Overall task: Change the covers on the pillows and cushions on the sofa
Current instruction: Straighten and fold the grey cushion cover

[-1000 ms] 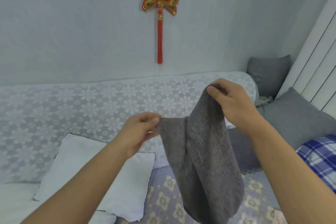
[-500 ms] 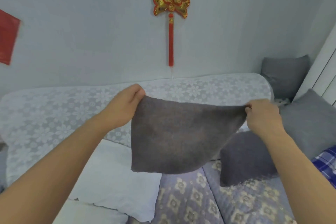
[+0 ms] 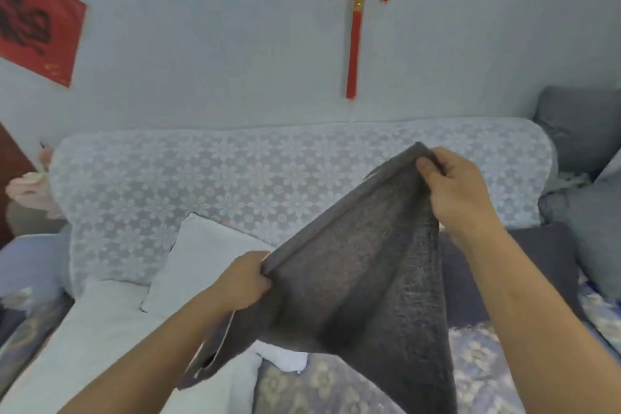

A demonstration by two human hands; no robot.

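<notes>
**couchpotato:** So what's the person doing with that grey cover (image 3: pixel 363 279)? It's just hanging in the air over the sofa (image 3: pixel 235 185).

**linenfan:** Looks like they're sorting out which edge is the opening. The left hand (image 3: pixel 240 281) pinches the lower end of one edge, and the right hand (image 3: pixel 460 191) pinches the upper end, fingers curled round a bunched bit of fabric. With both hands grasping that edge, it's stretched taut between them and the rest drapes down freely, which is a handy way to find the zip.

**couchpotato:** Which way does it run then?

**linenfan:** The held edge slants from lower left, near the person, up to the right toward the sofa back. The body of the cover falls away below it, down toward the seat. There's a loose flap under the left forearm with what might be a zipper, hard to tell.

**couchpotato:** And the bare white pillow (image 3: pixel 208 255)?

**linenfan:** Leaning against the sofa back, just left of the cover. My guess is that's what goes inside next.
</notes>
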